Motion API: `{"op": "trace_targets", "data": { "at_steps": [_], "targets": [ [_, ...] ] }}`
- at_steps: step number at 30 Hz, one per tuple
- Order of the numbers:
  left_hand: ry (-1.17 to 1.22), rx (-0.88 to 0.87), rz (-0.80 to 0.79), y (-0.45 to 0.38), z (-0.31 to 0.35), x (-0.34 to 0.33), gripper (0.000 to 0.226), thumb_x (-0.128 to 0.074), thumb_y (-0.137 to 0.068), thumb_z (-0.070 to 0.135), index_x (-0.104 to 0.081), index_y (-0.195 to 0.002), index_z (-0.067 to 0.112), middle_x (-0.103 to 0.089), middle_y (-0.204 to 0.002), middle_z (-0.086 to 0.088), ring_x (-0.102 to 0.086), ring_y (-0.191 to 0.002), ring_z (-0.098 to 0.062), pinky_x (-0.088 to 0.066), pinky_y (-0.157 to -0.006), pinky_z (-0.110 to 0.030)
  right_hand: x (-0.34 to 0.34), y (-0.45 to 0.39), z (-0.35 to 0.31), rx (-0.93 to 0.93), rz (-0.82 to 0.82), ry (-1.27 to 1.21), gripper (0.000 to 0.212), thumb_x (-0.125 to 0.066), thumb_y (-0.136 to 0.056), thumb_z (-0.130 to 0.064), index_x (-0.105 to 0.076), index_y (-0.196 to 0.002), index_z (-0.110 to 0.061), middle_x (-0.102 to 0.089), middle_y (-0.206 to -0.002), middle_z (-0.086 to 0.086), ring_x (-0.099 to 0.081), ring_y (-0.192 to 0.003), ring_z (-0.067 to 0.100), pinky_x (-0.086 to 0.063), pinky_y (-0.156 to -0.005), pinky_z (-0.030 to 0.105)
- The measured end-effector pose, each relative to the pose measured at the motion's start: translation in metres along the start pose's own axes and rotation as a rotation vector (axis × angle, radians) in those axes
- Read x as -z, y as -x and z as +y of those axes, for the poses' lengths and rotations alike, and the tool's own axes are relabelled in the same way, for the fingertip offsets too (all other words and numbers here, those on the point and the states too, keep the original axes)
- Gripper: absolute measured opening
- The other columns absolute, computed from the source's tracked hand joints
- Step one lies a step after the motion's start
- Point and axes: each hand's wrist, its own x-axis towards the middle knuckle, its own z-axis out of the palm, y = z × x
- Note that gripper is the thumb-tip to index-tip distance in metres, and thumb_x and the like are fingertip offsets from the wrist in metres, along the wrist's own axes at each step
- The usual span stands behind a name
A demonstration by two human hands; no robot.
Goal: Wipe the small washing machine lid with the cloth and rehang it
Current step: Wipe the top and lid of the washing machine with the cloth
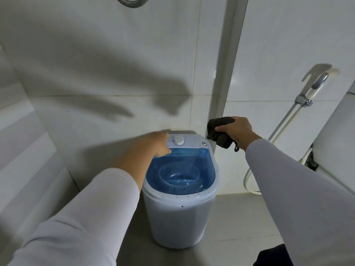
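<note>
A small white washing machine (180,214) stands on the grey floor against the tiled wall. Its see-through blue lid (199,166) is down, and the basket inside shows through it. A white dial (179,140) sits on the control panel behind the lid. My left hand (156,144) reaches over the back left corner of the lid and rests there; its fingertips are hidden from me. My right hand (237,131) grips a bunched dark grey cloth (221,131) in the air, just right of the machine's back corner.
A white bidet sprayer (315,87) hangs in a wall clip at right, its hose (247,177) looping down to the floor. A white toilet (338,139) fills the far right edge. A metal hose (132,0) loops at the top. Tiled walls close in behind and left.
</note>
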Motion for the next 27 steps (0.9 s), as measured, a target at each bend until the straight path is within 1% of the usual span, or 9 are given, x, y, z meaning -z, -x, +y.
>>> {"op": "trace_targets", "data": {
  "at_steps": [4, 9, 13, 15, 17, 21, 23, 25, 27],
  "targets": [
    [-0.007, 0.004, -0.038, -0.015, 0.001, -0.013, 0.069, -0.059, -0.092, 0.03, -0.024, -0.15, 0.017, -0.032, -0.153, -0.007, -0.04, -0.135, -0.026, -0.035, -0.106, -0.032, -0.008, -0.018, 0.004, 0.002, 0.064, 0.158, 0.034, -0.07, -0.077, -0.016, -0.059, -0.107, -0.005, -0.057, -0.091, 0.007, -0.052, -0.088, 0.024, -0.046, -0.074, 0.032],
    [-0.044, -0.009, -0.007, -0.047, 0.0, -0.027, 0.063, -0.065, -0.087, 0.021, -0.036, -0.143, 0.01, -0.044, -0.144, -0.009, -0.047, -0.128, -0.027, -0.041, -0.105, -0.034, -0.027, -0.047, 0.017, 0.03, 0.006, 0.276, 0.036, -0.065, -0.081, -0.014, -0.054, -0.113, -0.002, -0.053, -0.094, 0.009, -0.046, -0.088, 0.022, -0.041, -0.062, 0.031],
    [0.002, -0.01, -0.051, -0.072, -0.005, -0.039, 0.083, -0.072, -0.082, 0.023, -0.026, -0.149, 0.011, -0.035, -0.152, -0.007, -0.041, -0.135, -0.027, -0.038, -0.11, -0.039, -0.05, -0.07, 0.03, 0.07, -0.007, 0.37, 0.03, -0.056, -0.082, -0.006, -0.051, -0.111, 0.001, -0.059, -0.111, 0.02, -0.046, -0.084, 0.025, -0.035, -0.054, 0.02],
    [0.039, -0.025, -0.1, -0.084, -0.008, -0.042, 0.096, -0.077, -0.078, 0.025, -0.016, -0.152, 0.013, -0.026, -0.157, -0.005, -0.034, -0.14, -0.026, -0.034, -0.113, -0.04, -0.061, -0.08, 0.034, 0.082, -0.017, 0.42, 0.032, -0.053, -0.082, -0.004, -0.048, -0.113, 0.0, -0.057, -0.114, 0.023, -0.052, -0.089, 0.032, -0.043, -0.063, 0.027],
    [0.041, -0.042, -0.136, -0.094, -0.01, -0.044, 0.106, -0.08, -0.074, 0.026, -0.01, -0.153, 0.016, -0.018, -0.16, -0.003, -0.03, -0.143, -0.026, -0.032, -0.114, -0.043, -0.072, -0.086, 0.037, 0.108, -0.041, 0.524, 0.033, -0.053, -0.083, -0.003, -0.048, -0.116, -0.001, -0.057, -0.115, 0.023, -0.056, -0.1, 0.038, -0.043, -0.072, 0.035],
    [-0.043, -0.043, -0.173, -0.104, -0.01, -0.047, 0.114, -0.08, -0.074, 0.03, 0.0, -0.153, 0.013, -0.003, -0.162, -0.005, -0.01, -0.149, -0.024, -0.021, -0.118, -0.05, -0.09, -0.098, 0.042, 0.165, -0.075, 0.614, 0.035, -0.053, -0.083, 0.002, -0.046, -0.117, -0.003, -0.059, -0.112, 0.023, -0.057, -0.098, 0.039, -0.043, -0.071, 0.036],
    [-0.055, -0.037, -0.187, -0.105, -0.012, -0.048, 0.113, -0.078, -0.075, 0.032, 0.002, -0.153, 0.012, -0.001, -0.162, -0.004, -0.007, -0.15, -0.023, -0.019, -0.118, -0.051, -0.097, -0.103, 0.045, 0.174, -0.113, 0.621, 0.041, -0.053, -0.083, 0.001, -0.043, -0.123, -0.006, -0.057, -0.114, 0.023, -0.056, -0.095, 0.039, -0.046, -0.074, 0.038],
    [-0.063, -0.037, -0.196, -0.104, -0.012, -0.049, 0.111, -0.076, -0.077, 0.034, 0.002, -0.153, 0.012, -0.002, -0.162, -0.003, -0.008, -0.15, -0.022, -0.018, -0.118, -0.052, -0.102, -0.109, 0.048, 0.156, -0.181, 0.675, 0.048, -0.052, -0.085, -0.002, -0.042, -0.131, -0.011, -0.057, -0.118, 0.022, -0.057, -0.102, 0.038, -0.046, -0.076, 0.036],
    [-0.08, -0.037, -0.201, -0.103, -0.012, -0.05, 0.11, -0.075, -0.078, 0.035, 0.003, -0.153, 0.012, -0.002, -0.162, -0.003, -0.007, -0.15, -0.022, -0.018, -0.118, -0.053, -0.106, -0.113, 0.049, 0.142, -0.245, 0.773, 0.04, -0.049, -0.087, -0.006, -0.051, -0.127, -0.01, -0.06, -0.118, 0.019, -0.058, -0.105, 0.035, -0.043, -0.074, 0.031]
  ]
}}
